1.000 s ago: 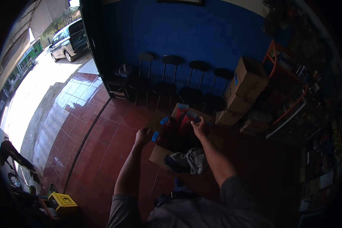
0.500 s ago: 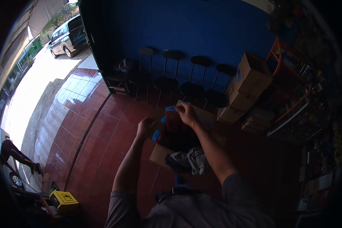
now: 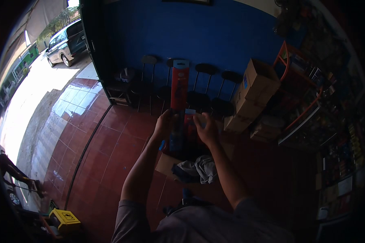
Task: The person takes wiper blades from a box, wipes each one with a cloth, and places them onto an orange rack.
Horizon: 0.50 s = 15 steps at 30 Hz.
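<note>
My left hand (image 3: 165,124) is closed around the lower half of a long, narrow red package (image 3: 179,89) with a blue hang-hole tab, held upright. What is inside the package I cannot make out. Just to the right, my right hand (image 3: 207,128) has its thumb and fingers apart and holds nothing visible. Beside it, a second red package (image 3: 189,117) with a pale blue top stands up from an open cardboard box (image 3: 166,165). Grey cloth (image 3: 205,168) hangs over the box's near side. The box's inside is dark.
Several black chairs (image 3: 206,69) line the blue wall (image 3: 150,32). Stacked cartons (image 3: 257,87) and an orange-framed rack (image 3: 284,56) stand at the right. A yellow box (image 3: 65,218) sits lower left; another person (image 3: 12,168) bends beside a vehicle outside.
A long red package has come up out of the box and is now upright in my left hand. My right hand has moved off the package it was touching and opened.
</note>
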Tool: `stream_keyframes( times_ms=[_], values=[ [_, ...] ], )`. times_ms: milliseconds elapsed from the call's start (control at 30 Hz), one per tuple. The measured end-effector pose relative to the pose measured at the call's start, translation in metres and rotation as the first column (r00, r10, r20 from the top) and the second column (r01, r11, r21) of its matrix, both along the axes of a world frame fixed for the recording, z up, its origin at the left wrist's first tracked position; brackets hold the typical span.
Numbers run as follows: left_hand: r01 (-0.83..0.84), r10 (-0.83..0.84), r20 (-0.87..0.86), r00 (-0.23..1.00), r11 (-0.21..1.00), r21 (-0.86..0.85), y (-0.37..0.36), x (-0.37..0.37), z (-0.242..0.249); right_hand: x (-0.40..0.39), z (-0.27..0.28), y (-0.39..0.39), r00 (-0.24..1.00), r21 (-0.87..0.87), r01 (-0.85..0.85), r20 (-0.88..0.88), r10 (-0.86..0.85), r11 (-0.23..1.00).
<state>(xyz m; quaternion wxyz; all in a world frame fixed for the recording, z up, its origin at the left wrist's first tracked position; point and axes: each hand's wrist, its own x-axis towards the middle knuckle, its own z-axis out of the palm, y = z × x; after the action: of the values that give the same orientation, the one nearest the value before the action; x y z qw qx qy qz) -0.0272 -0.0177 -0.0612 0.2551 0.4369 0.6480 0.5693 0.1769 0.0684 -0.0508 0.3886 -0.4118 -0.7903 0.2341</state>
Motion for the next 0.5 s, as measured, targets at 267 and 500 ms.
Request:
stream_keyframes(
  times_ms=[267, 500],
  values=[
    [-0.118, 0.103, 0.070, 0.992, 0.959, 0.259, -0.002, 0.012, 0.033, 0.108, -0.159, -0.122, 0.869, -0.208, -0.077, 0.465, 0.168, 0.975],
    [0.010, -0.121, 0.400, 0.908, 0.963, 0.269, -0.034, 0.025, 0.026, 0.123, -0.116, -0.098, 0.954, -0.250, -0.016, 0.285, 0.089, 0.968]
  ],
)
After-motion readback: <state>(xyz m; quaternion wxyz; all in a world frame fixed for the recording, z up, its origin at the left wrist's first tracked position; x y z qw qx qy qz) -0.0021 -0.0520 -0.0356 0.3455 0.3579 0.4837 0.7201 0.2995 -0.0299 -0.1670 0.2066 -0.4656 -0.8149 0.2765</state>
